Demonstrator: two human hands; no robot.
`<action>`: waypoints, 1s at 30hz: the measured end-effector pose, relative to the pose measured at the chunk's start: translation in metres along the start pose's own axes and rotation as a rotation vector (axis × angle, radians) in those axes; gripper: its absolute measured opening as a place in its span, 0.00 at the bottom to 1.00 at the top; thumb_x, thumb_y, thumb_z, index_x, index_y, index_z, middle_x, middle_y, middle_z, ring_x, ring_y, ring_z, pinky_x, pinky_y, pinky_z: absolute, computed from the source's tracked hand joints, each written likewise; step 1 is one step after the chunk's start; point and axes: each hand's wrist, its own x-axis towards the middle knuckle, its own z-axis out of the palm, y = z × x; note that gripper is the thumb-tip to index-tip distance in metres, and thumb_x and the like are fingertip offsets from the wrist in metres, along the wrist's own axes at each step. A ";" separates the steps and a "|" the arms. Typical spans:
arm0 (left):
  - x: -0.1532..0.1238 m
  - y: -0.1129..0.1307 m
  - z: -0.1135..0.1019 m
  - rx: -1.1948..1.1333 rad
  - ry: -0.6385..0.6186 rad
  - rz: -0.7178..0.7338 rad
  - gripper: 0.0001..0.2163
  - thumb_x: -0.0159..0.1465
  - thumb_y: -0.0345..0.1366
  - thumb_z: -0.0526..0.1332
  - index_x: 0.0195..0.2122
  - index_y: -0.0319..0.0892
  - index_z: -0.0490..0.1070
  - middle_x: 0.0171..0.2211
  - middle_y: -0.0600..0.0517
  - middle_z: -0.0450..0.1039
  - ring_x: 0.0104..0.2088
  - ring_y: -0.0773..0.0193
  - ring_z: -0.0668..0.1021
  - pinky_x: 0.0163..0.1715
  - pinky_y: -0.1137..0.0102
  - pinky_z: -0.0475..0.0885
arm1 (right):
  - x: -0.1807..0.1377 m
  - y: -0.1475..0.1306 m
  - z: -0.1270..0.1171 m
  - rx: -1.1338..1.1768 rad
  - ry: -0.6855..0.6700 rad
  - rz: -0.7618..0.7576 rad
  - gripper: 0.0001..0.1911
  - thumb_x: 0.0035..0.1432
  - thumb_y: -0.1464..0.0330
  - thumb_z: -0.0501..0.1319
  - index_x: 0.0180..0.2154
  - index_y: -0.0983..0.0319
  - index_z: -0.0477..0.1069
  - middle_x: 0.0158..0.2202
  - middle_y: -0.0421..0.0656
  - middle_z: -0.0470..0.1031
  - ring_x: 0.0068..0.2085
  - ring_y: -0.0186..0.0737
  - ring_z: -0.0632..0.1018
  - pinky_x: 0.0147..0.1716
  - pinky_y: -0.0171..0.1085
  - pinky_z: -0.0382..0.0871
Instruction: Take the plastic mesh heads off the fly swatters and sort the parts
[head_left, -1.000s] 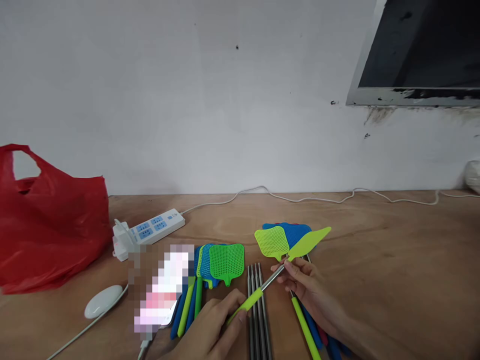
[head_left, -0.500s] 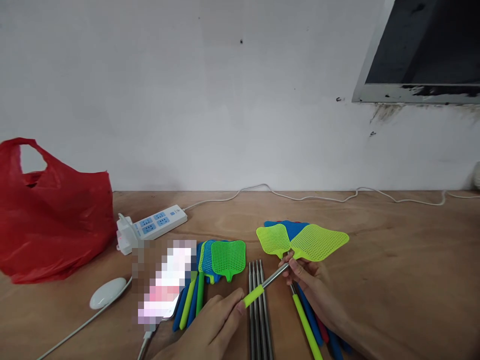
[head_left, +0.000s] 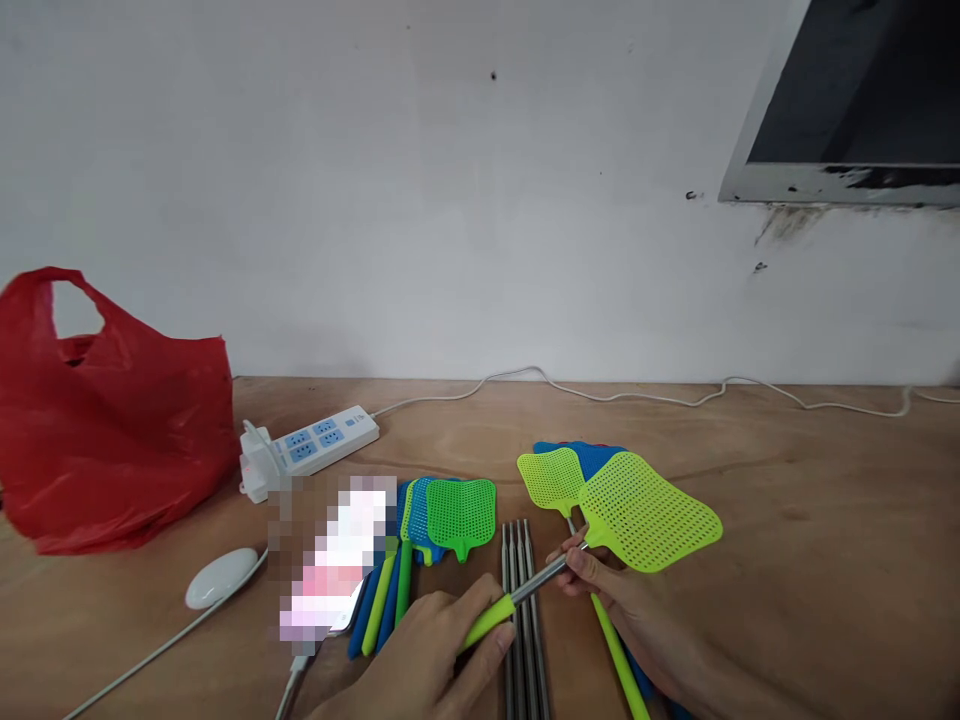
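My left hand (head_left: 431, 655) grips the lime handle of a fly swatter, whose yellow-green mesh head (head_left: 649, 512) faces up over the table. My right hand (head_left: 607, 590) pinches the swatter's metal rod just below the head. Under the rod lie several bare metal rods (head_left: 520, 610) side by side. To the right of the rods, a pile of swatters (head_left: 559, 475) with lime and blue heads lies under my right hand. Loose green and blue mesh heads (head_left: 457, 512) and coloured handles (head_left: 382, 605) lie to the left.
A red plastic bag (head_left: 112, 410) stands at the left on the wooden table (head_left: 825, 520). A white power strip (head_left: 311, 448), a white mouse (head_left: 220, 577) with cable, and a phone (head_left: 330, 560) lie near it. A white cable (head_left: 637, 395) runs along the wall.
The swatter head has turned from edge-on to flat and face-up, and it has dropped lower and to the right. Both hands keep their hold and have shifted slightly nearer me.
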 end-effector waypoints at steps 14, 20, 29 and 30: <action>0.010 -0.010 0.000 -0.071 -0.076 -0.042 0.20 0.74 0.48 0.45 0.28 0.44 0.60 0.26 0.55 0.64 0.29 0.63 0.68 0.31 0.70 0.60 | 0.013 -0.011 -0.007 0.034 0.105 -0.064 0.19 0.35 0.56 0.79 0.26 0.58 0.78 0.27 0.39 0.74 0.27 0.37 0.73 0.27 0.37 0.70; 0.010 -0.011 0.004 -0.108 -0.069 -0.047 0.18 0.74 0.47 0.46 0.28 0.44 0.58 0.26 0.56 0.63 0.29 0.63 0.67 0.31 0.70 0.59 | 0.017 -0.015 -0.015 0.040 0.101 -0.095 0.17 0.37 0.56 0.78 0.27 0.58 0.79 0.27 0.40 0.74 0.29 0.40 0.73 0.27 0.39 0.69; 0.013 -0.007 0.003 -0.056 -0.057 0.020 0.18 0.75 0.45 0.47 0.29 0.44 0.60 0.26 0.57 0.64 0.28 0.64 0.67 0.30 0.70 0.59 | -0.002 -0.007 0.004 -0.026 0.012 -0.003 0.19 0.36 0.54 0.78 0.28 0.59 0.80 0.29 0.42 0.77 0.28 0.39 0.73 0.26 0.38 0.72; 0.013 -0.008 0.003 -0.056 -0.050 0.020 0.18 0.75 0.45 0.47 0.29 0.44 0.60 0.26 0.57 0.64 0.28 0.64 0.67 0.29 0.70 0.59 | -0.002 -0.006 0.005 -0.042 -0.005 -0.015 0.19 0.38 0.54 0.77 0.29 0.60 0.80 0.29 0.43 0.77 0.28 0.39 0.74 0.26 0.38 0.72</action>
